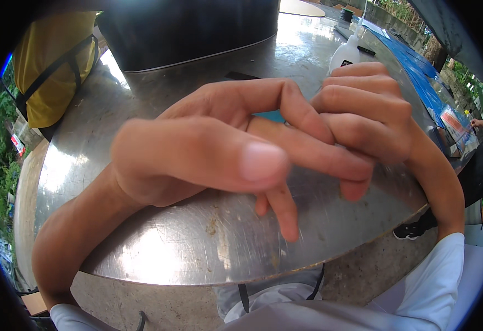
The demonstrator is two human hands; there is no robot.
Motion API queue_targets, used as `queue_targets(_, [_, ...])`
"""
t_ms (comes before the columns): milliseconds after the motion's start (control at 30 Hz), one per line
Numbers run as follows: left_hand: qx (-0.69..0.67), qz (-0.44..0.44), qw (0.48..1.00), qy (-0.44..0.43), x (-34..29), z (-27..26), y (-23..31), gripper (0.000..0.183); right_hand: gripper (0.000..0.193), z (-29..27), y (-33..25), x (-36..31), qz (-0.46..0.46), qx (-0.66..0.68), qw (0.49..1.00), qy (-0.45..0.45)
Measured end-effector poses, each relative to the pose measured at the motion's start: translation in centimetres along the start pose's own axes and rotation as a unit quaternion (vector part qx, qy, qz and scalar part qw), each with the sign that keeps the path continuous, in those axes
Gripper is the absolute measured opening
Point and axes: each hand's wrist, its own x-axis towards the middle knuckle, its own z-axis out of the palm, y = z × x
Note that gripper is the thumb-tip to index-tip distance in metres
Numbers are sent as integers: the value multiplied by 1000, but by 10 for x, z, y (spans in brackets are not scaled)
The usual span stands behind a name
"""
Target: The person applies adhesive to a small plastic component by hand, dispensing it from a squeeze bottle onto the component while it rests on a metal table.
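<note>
My left hand (197, 143) is raised over the metal table from the left, its thumb stretched out and its fingers apart. The bent index finger and the middle finger reach to my right hand (371, 107), while the other fingers point down. My right hand is closed, its fingers curled against the left fingertips. Whatever it grips, if anything, is hidden. A small teal patch (273, 116) shows between the left index and middle fingers; I cannot tell what it is or whether it is held. Behind the right hand stands a white squeeze bottle (346, 52) with a thin nozzle.
A large black container (192, 33) stands on the metal table (197, 248) at the far side. A yellow bag (54, 60) with black straps is at the far left. Flat dark items lie behind my hands. At the right edge, another person's hand (478, 123) shows near a blue sheet (401, 66).
</note>
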Motion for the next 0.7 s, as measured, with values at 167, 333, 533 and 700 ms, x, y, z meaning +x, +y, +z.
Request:
queue_targets(167, [76,37,993,81,-2,13,-4,51,39,5,-3,4,1,7,1000,4])
queue_targets(333, [78,47,991,103,2,7,-11,33,43,10,-5,7,-5,12,1000,25])
queue_targets(533, [89,56,990,91,2,5,-8,28,46,9,-4,9,-11,7,1000,26])
queue_targets(700, [112,56,988,87,3,4,-8,24,45,11,-4,9,-8,-6,1000,24])
